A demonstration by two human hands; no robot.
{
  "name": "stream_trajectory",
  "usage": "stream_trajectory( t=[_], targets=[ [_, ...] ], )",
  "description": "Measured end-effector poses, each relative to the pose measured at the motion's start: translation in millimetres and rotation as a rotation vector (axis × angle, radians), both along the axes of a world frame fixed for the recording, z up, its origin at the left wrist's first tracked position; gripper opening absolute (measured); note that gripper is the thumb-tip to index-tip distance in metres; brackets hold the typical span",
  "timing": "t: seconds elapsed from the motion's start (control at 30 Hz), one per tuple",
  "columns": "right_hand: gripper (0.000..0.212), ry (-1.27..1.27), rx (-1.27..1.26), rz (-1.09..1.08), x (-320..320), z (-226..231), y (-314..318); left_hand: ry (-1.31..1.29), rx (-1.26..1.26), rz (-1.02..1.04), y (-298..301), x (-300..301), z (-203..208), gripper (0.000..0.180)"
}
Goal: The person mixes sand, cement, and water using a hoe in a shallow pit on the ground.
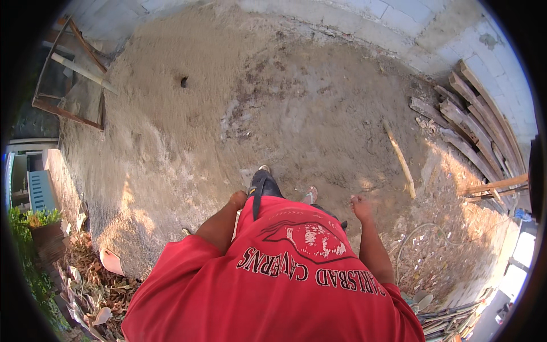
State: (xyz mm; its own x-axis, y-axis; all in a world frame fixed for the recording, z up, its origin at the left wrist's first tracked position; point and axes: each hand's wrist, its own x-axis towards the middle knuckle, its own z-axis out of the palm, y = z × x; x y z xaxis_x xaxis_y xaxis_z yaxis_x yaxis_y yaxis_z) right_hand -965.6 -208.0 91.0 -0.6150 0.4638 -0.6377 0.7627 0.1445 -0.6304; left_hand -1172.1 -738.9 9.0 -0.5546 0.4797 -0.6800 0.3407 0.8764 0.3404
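My left hand (238,199) hangs beside my left hip, next to my dark trouser leg (265,185). Its fingers are mostly turned out of sight, and I see nothing held in it. Off to my right side, my right hand (359,207) is held low with its fingers curled in and nothing visible in them. Below it lies rough, grey-brown ground (319,119). A pale wooden stick (401,161) lies on the ground ahead and to the right of that hand. My feet stand one ahead of the other, the right one in a sandal (311,194).
Long weathered planks (476,122) are stacked against the block wall (399,17) at the right. A rusty metal frame (68,117) and a white pipe (82,70) stand far left. A small dark hole (184,82) marks the ground. Dry leaves (94,285) lie near left.
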Motion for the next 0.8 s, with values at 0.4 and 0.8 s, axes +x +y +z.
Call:
stream_trajectory(
  t=[0.4, 0.8],
  targets=[
    [0.032, -0.283, -0.073, 0.301, -77.2, -61.1, -128.4, -0.232, 0.251, 0.414, -67.7, -215.0, 39.1, 0.031],
    [0.048, 0.033, 0.027, 0.540, -324.7, 96.1, -233.3, -0.105, 0.301, 0.823, -168.1, -346.5, -22.0, 0.040]
  ],
)
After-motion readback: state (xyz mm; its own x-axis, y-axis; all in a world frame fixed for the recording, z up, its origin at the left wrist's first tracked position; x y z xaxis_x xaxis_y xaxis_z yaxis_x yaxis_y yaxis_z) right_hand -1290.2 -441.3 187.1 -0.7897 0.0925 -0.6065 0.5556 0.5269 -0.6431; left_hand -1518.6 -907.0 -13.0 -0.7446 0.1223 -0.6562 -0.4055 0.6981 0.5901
